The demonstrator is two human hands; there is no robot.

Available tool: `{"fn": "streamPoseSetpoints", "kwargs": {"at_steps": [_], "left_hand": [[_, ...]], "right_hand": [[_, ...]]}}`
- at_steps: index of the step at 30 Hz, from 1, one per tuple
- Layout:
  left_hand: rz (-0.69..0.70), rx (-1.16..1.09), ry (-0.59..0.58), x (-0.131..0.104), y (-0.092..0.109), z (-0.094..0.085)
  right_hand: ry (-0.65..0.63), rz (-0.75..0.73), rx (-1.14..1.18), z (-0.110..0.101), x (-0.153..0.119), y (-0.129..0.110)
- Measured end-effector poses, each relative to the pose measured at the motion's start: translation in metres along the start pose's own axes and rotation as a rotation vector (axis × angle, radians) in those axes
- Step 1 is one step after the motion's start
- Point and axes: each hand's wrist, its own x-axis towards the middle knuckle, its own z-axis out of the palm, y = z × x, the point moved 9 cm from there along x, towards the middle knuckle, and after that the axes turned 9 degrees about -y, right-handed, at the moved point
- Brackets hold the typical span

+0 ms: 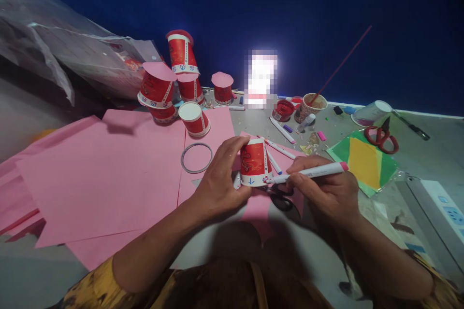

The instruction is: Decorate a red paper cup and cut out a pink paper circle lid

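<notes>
Red paper cup (255, 161) upside down near table centre, on a small pink sheet (259, 207), rim down. At 9 o'clock of it, broad pink paper (105, 174) spread flat, bare but for a loose ring (196, 158) near its right edge; plenty of open room there. At 11 o'clock, cluster of stacked cups (170, 82), well apart. At 3 o'clock, folded green-and-yellow paper (366, 161) and red scissors (381, 136); far table edge (416, 112) beyond, against a dark blue wall. Black scissors (281, 198) just under the cup's lower right, partly hidden.

Left hand (219, 178) curled around the cup from 9 o'clock, thumb and fingers clamped on its wall. Right hand (324, 193) closed in a writing grip on a white marker (308, 173), pink cap end pointing to 3 o'clock, tip touching the cup's rim band. Forearms angled in from 6 o'clock.
</notes>
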Motion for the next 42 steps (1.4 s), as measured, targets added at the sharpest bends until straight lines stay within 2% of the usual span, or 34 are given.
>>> {"fn": "streamPoseSetpoints", "kwargs": {"at_steps": [6,9,25,31,38,42], "left_hand": [[0.017,0.014,-0.007,0.000,0.001,0.000],[0.023,0.017,-0.005,0.000,0.000,0.000],[0.045,0.020,-0.005,-0.001,0.001,0.001],[0.055,0.021,0.003,-0.001,0.001,0.002],[0.060,0.030,0.012,-0.002,0.001,0.001],[0.065,0.034,0.007,-0.002,0.001,0.001]], "right_hand": [[0.140,0.137,0.207,-0.009,-0.005,0.016],[0.168,0.178,0.293,-0.009,-0.007,0.022],[0.123,0.171,0.228,0.002,0.003,0.009],[0.123,0.170,0.189,-0.001,0.000,0.012],[0.194,0.182,0.175,-0.010,-0.004,0.010],[0.168,0.154,0.176,-0.007,-0.002,0.008]]}}
